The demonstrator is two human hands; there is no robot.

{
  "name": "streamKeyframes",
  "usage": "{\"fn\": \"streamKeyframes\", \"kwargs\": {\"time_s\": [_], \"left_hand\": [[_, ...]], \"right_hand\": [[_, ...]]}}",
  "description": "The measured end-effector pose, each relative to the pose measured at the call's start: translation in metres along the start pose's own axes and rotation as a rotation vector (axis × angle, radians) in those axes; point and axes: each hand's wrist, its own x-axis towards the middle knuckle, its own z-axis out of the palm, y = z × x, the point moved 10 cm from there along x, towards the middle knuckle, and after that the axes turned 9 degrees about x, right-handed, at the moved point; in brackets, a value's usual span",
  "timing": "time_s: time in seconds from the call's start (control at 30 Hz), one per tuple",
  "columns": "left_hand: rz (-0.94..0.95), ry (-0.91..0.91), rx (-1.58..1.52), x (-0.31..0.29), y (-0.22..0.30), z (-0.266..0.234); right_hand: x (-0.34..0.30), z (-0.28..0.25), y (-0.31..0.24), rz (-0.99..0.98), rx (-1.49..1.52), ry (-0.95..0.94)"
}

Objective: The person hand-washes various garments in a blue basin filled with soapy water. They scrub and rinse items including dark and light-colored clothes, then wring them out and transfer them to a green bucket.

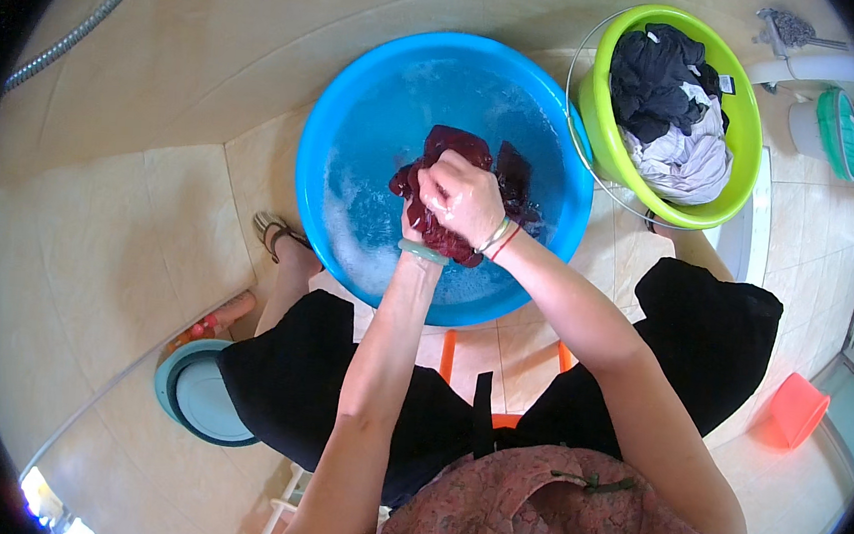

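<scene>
A wet dark red garment is bunched between my hands over a large blue basin of soapy water. My right hand is closed in a fist on the cloth, a bangle and a red string at its wrist. Under and beside it, my left hand is mostly covered by the cloth and the right hand. A green bangle circles the left wrist. Part of the fabric trails into the water to the right of my hands. Foam floats along the basin's lower and left sides.
Touching the basin's right side, a lime green bucket with a wire handle holds black and pale clothes. A teal basin sits at lower left, a coral container at right. A metal shower hose hangs at upper left.
</scene>
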Motion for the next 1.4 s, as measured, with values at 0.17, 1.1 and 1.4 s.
{"fn": "streamKeyframes", "kwargs": {"time_s": [0.17,1.1,1.4], "left_hand": [[-0.124,0.592,0.639,-0.029,0.023,-0.025],[-0.180,0.619,1.307,0.025,0.012,-0.110],[-0.182,0.304,0.241,0.036,-0.012,-0.029]], "right_hand": [[-0.006,-0.028,0.087,0.101,-0.365,0.054],[-0.089,0.024,0.247,0.768,-0.204,-0.336],[-0.025,-0.009,0.057,0.339,-0.049,-0.252]]}}
